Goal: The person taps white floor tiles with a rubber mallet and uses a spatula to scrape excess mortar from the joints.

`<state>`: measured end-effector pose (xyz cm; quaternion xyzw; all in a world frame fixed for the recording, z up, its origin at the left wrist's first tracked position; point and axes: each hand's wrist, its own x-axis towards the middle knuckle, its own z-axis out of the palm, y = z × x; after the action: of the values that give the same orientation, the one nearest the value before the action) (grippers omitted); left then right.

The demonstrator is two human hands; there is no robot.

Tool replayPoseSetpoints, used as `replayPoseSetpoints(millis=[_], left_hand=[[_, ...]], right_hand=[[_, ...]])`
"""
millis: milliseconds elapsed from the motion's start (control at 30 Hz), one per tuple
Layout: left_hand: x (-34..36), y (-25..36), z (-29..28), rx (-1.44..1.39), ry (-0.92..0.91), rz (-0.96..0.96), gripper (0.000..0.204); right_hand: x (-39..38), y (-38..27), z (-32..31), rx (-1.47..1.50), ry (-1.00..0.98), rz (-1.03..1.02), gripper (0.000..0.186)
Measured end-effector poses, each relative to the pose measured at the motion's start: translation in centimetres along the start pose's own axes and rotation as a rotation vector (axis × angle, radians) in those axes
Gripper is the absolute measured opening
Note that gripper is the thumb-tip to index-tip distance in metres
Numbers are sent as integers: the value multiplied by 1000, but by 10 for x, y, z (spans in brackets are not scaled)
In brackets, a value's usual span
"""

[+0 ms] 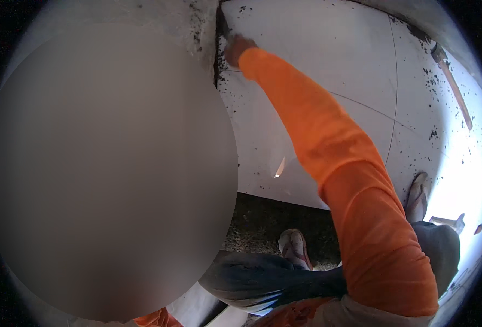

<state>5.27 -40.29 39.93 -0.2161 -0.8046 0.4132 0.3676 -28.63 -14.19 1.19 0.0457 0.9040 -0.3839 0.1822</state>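
My right hand (240, 52), in an orange sleeve, reaches to the dark edge where white floor tiles (350, 38) meet a rough grey wall (189, 16). The hand is blurred, and I cannot make out whether it holds the dark shape at its fingers. A small light sliver (279, 168) lies on the tile below my arm. My left hand is not visible; a large blurred oval covers the left of the view, with some orange cloth (154, 319) below it.
A wooden-handled tool (456, 92) lies at the upper right, another tool (448, 222) lower right. Dark crumbs dot the tiles. My sandalled feet (294, 248) are near a dark rough strip (263, 218) at the tiles' lower edge and on the tiles at right.
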Motion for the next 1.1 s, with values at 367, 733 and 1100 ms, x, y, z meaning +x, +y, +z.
replayPoseSetpoints(millis=[367, 733, 1100], left_hand=[[4, 11, -3, 49, -57, -26, 31], [1, 6, -10, 45, -82, -69, 31], [5, 4, -5, -75, 32, -56, 29]], right_hand=[[12, 1, -47, -809, -72, -411, 24], [-42, -5, -33, -477, -305, -543, 38], [-78, 19, -13, -297, -183, -352, 26]])
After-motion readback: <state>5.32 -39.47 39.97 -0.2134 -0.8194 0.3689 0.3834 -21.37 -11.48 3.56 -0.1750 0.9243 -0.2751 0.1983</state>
